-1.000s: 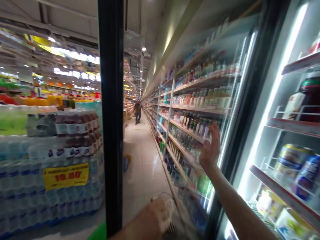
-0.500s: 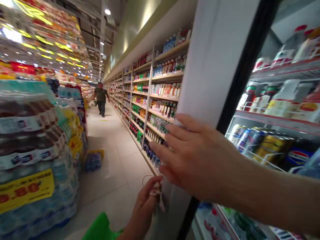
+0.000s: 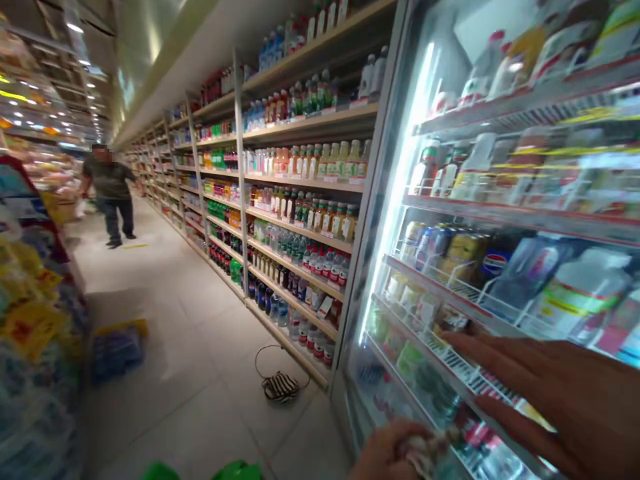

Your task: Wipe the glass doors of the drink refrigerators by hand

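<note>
Facing the tall lit fridge, we hold our right hand spread, its fingers parted, while lower and to its left the grip of our left hand pinches a blurred cloth, stretching roughly sideways with its loose end toward the right hand.

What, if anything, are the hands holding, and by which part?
The left hand holds a pale crumpled cloth; which part it grips is too blurred to tell. The right hand holds nothing visible.
</note>
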### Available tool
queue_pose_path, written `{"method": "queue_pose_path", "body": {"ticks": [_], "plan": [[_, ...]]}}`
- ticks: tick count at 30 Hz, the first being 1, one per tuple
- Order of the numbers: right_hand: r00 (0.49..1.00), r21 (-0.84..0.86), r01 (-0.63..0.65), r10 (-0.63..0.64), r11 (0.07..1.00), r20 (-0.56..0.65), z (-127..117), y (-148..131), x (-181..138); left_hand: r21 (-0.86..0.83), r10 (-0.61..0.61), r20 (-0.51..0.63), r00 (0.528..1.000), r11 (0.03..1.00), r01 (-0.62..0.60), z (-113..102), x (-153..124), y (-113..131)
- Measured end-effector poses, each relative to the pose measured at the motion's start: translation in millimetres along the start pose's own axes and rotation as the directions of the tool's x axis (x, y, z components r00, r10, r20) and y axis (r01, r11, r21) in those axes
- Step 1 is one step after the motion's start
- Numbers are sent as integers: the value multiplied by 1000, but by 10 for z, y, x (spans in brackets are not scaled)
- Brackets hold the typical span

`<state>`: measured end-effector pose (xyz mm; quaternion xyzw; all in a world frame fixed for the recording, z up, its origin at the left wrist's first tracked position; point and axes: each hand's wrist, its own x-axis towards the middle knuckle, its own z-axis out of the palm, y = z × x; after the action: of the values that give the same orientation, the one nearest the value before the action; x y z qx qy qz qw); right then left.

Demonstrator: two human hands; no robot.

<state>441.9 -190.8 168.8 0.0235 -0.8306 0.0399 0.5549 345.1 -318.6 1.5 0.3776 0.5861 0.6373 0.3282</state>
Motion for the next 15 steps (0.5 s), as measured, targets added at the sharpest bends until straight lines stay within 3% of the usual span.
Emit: {"method": "queue_pose_path", "body": {"ticks": [1,3,4,6,9,12,13,15], "plan": [[977,-26,141,-135,990,164,-22,109,-55,-81,-9,-43,999,997,5,44,108,106],[865,-2,327,-298,945,404,24,252,-232,-274,-36,-117,992,962,3,151,339,369],[859,-13,319,-283,948,426,92,292,-343,-380,-52,-127,991,925,0,216,459,506],[898,-72,215,-169,974,407,270,344,-548,-553,-49,-83,995,833,-5,357,694,756],[961,-169,81,-32,982,276,401,452,-615,-656,72,46,996,755,-24,542,1014,1046],[997,-271,-78,82,959,3,137,665,-273,-583,262,256,931,809,-67,586,1330,1263],[987,-329,-122,79,936,-140,-14,751,-101,-516,320,278,906,845,-139,553,1453,1317],[913,-501,-150,-75,852,-401,-295,925,240,-293,451,182,874,873,-390,420,1750,1375]]}}
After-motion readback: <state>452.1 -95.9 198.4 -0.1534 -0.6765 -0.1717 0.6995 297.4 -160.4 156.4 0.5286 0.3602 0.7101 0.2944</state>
